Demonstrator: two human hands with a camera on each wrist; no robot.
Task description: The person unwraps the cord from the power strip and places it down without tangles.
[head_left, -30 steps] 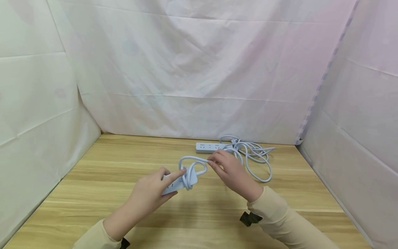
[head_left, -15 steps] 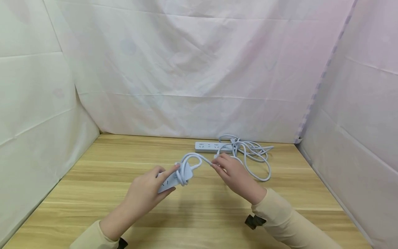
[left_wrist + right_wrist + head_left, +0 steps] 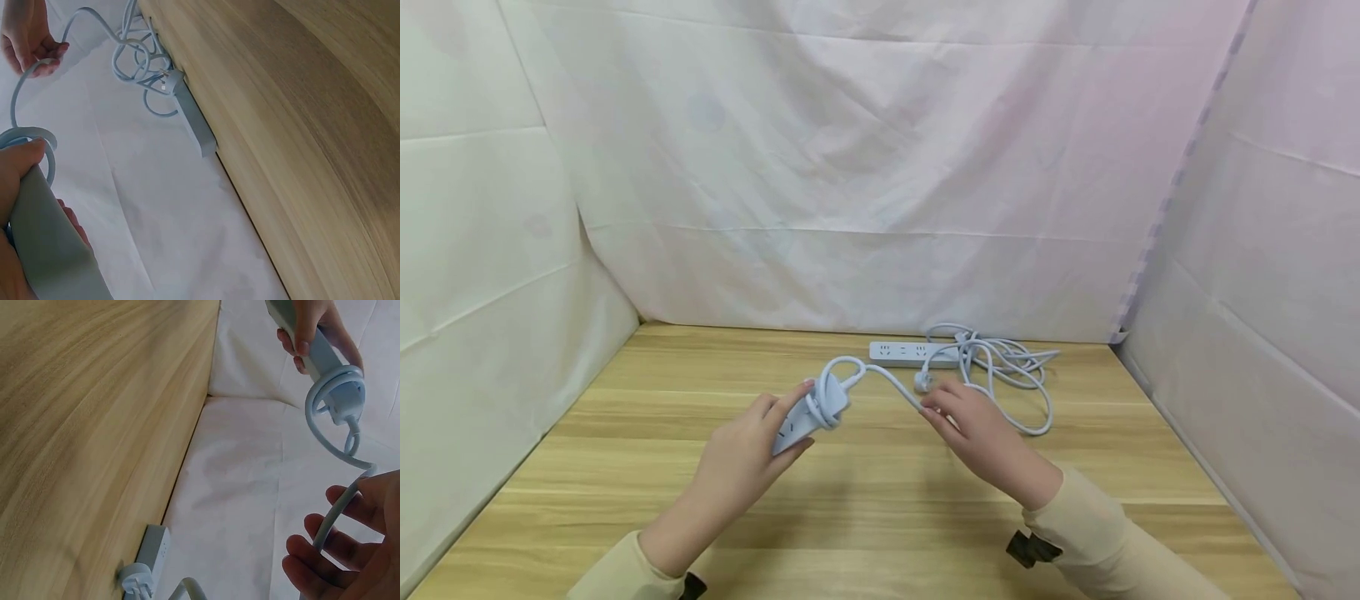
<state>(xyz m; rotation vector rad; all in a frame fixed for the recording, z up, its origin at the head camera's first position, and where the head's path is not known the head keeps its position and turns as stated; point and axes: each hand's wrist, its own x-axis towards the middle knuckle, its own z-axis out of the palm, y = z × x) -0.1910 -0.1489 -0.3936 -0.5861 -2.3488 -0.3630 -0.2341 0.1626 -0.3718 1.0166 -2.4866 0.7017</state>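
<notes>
In the head view my left hand point(image 3: 737, 458) grips a pale power strip point(image 3: 797, 427), raised over the table and tilted. Its cord point(image 3: 829, 402) is wound in loops round the strip's far end. From there the cord runs rightward to my right hand point(image 3: 988, 437), which pinches it between thumb and fingers. The right wrist view shows this cord point(image 3: 334, 519) lying across the curled fingers point(image 3: 337, 544), with the loops round the strip point(image 3: 320, 350) beyond. In the left wrist view the underside of the strip point(image 3: 53, 250) is close to the camera.
A second power strip point(image 3: 904, 354) lies at the back of the wooden table point(image 3: 700, 392). Its tangled cord point(image 3: 1015, 360) spreads to the right, and a plug point(image 3: 922, 381) rests in front of it. White cloth point(image 3: 865, 167) hangs behind and at both sides.
My left hand has shifted left with the strip, and my right hand has moved right and slightly down. The cord between them is longer and straighter. The plug behind has come into view.
</notes>
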